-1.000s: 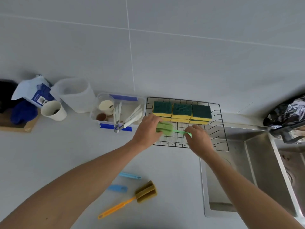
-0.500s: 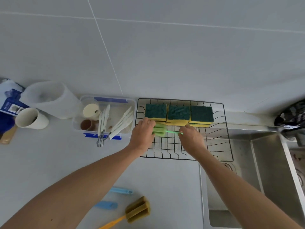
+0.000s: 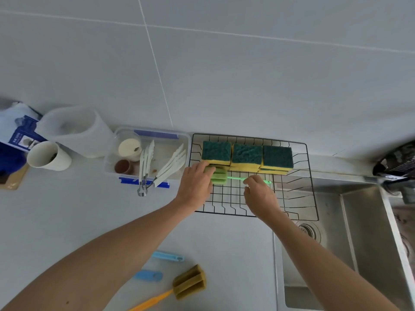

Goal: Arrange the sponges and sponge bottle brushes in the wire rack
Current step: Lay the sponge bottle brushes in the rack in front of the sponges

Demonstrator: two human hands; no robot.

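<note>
A black wire rack (image 3: 294,203) lies on the counter against the wall. Stacked green-and-yellow sponges (image 3: 247,154) fill its back row. A green sponge bottle brush (image 3: 219,176) lies in the rack just in front of them, handle pointing right. My left hand (image 3: 195,184) rests on its sponge head. My right hand (image 3: 260,194) pinches its thin handle. On the counter near me lie an olive sponge brush with an orange handle (image 3: 189,282) and two blue brush handles (image 3: 168,257), partly behind my left arm.
A clear plastic tub (image 3: 184,140) with tongs, white utensils and small cups stands left of the rack. Further left are a translucent jug (image 3: 76,131), a white cup (image 3: 48,156) and a blue-and-white bag (image 3: 19,129). A steel sink (image 3: 359,232) lies to the right.
Both hands have carried the green brush a little further back and down into the rack, close against the sponges. My view has shifted slightly; the other brushes lie as before.
</note>
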